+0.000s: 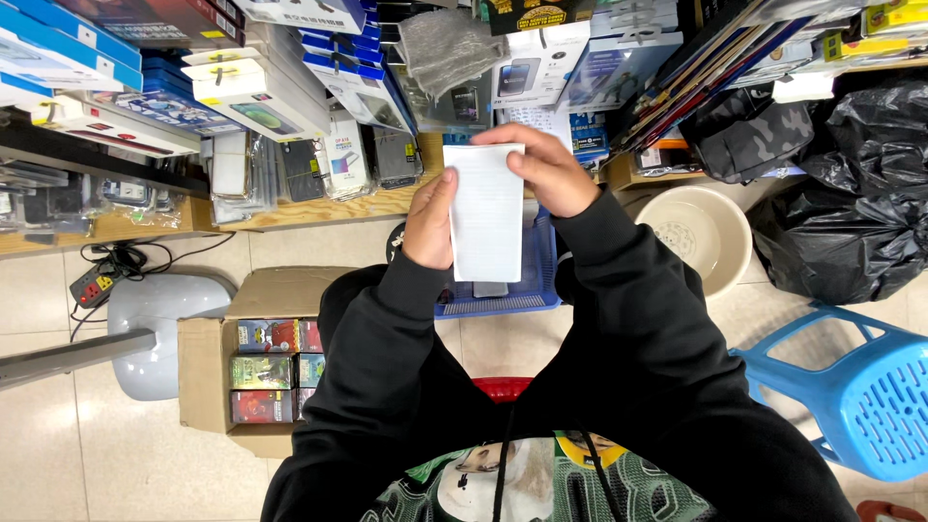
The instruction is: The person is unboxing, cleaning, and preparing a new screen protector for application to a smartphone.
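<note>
Above blue basket (541, 275): L hand (428, 220) & R hand (546, 172) both closed on white flat pkg (486, 211), fingers wrapped round its edges, held upright.

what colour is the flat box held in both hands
White: the flat box, held between left hand and right hand, shows plain white in the head view.

White flat package (486, 213) between hands (432, 224)

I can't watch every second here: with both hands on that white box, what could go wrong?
The white box is pinched only at its edges by the left hand and right hand; it might slip into the blue basket below. An elbow could also bump the stacked boxes.
</note>
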